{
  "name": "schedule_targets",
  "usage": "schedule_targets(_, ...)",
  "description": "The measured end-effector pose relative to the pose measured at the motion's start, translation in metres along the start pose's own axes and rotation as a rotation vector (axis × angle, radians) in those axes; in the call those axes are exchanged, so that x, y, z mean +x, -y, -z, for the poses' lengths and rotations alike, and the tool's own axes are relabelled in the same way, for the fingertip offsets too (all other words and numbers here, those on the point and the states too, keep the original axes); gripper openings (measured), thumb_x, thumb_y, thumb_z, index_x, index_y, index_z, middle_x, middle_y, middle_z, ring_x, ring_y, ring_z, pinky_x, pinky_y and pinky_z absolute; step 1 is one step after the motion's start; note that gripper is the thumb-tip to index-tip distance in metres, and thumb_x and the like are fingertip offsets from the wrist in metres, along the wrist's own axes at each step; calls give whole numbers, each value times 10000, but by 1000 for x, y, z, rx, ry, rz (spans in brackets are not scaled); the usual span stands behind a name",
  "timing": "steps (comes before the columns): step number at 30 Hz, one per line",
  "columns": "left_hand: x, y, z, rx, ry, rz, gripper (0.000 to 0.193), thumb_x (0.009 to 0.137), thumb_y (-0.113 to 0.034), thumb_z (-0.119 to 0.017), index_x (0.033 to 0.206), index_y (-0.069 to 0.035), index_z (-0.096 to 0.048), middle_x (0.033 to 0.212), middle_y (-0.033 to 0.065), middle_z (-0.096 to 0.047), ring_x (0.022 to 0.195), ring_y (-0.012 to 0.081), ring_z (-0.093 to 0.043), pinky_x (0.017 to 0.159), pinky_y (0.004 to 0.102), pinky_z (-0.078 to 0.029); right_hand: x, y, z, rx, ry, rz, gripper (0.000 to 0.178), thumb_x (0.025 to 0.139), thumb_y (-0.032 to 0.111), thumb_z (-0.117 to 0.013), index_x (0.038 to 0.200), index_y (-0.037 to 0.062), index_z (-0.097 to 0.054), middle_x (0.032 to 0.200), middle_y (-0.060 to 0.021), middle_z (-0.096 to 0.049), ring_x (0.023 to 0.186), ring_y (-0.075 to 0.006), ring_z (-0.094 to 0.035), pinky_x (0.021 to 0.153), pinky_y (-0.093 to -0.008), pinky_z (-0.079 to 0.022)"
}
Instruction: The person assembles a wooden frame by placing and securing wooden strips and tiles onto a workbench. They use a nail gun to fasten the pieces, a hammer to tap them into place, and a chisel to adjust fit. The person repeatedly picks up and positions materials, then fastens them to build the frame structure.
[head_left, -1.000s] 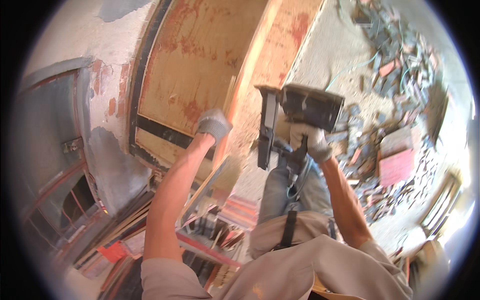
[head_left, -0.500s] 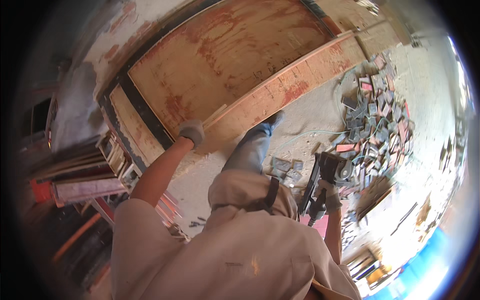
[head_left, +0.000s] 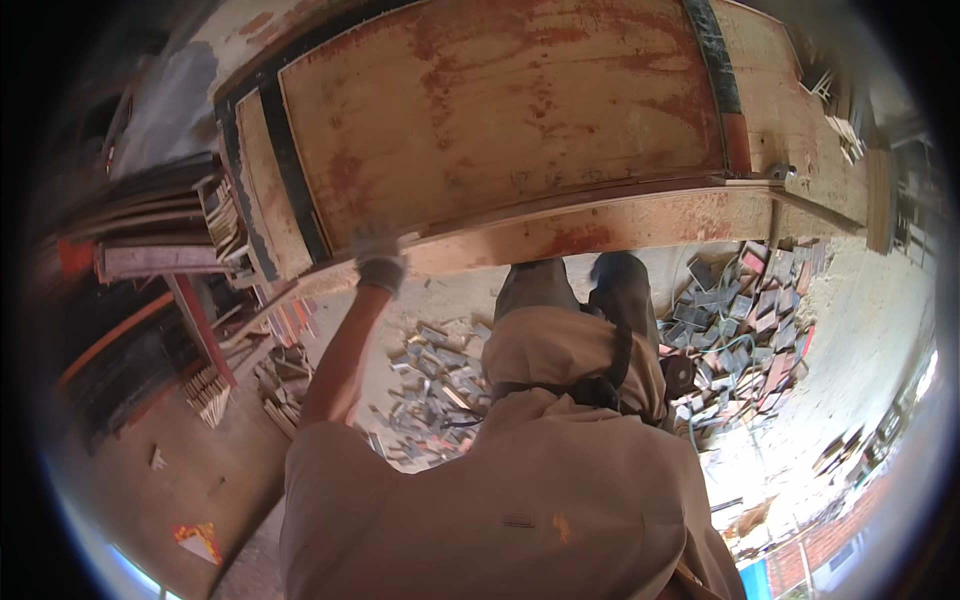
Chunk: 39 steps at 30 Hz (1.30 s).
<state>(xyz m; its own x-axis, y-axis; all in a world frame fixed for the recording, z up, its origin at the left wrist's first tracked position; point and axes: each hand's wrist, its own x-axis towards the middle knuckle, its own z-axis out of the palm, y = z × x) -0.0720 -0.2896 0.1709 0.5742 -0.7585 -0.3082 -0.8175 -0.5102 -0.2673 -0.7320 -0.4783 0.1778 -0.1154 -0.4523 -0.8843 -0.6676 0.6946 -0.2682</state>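
Our left hand (head_left: 380, 264) seems to steady the board (head_left: 640, 222) — fingers blurred, we cannot tell grip — next needs careful alignment

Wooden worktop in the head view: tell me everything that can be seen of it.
The worktop is a broad, tan, wood-like surface with reddish stains. Two dark bands cross it, one toward each end; the right one meets a red section near the front. A stained board runs along the near side. It stretches across the upper picture, edges bowed by the lens. The gloved left hand is at its near edge, too blurred to confirm contact.
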Motion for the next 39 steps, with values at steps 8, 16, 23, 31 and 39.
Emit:
schedule_targets(8,80,-330,105,-502,66,-189,609,794,-444,-820,1259,-89,-652,1259,158,-673,1225,360,-619,1060,502,-475,205,22,238,-598,-33,254,217,908,298,-691,741,162,-720,717,-72,-718,610,-228,-679,570,-448,-524)
schedule_targets(16,57,-356,99,-382,-14,-124,186,884,-257,-661,1051,-190,-710,1056,42,-713,1101,294,-677,870,462,-534,465,287,406,-490,-229,530,200,857,208,-711,702,86,-676,573,-53,-642,564,-179,-656,559,-454,-529)
schedule_targets(23,1,-396,140,-534,-184,233,489,915,-266,-733,1362,-95,-635,1373,151,-641,1294,336,-582,1114,481,-449,463,453,329,-737,-506,511,232,817,199,-716,956,15,-738,752,-99,-715,630,-271,-696,615,-442,-568)
schedule_targets(31,-118,-403,108,-945,-347,1171,629,968,-429,-772,1394,3,-601,1351,254,-642,1256,389,-621,1099,462,-480,381,497,354,-636,-37,736,207,836,169,-734,1008,55,-719,746,-62,-650,628,-217,-656,603,-385,-553)
schedule_targets(39,-15,-307,12,-1744,-632,1543,1060,919,-705,-703,1568,75,-399,1547,309,-510,1427,406,-507,1162,445,-423,131,602,336,-469,458,635,229,861,140,-766,1067,92,-680,740,-16,-574,626,-167,-598,604,-338,-537)
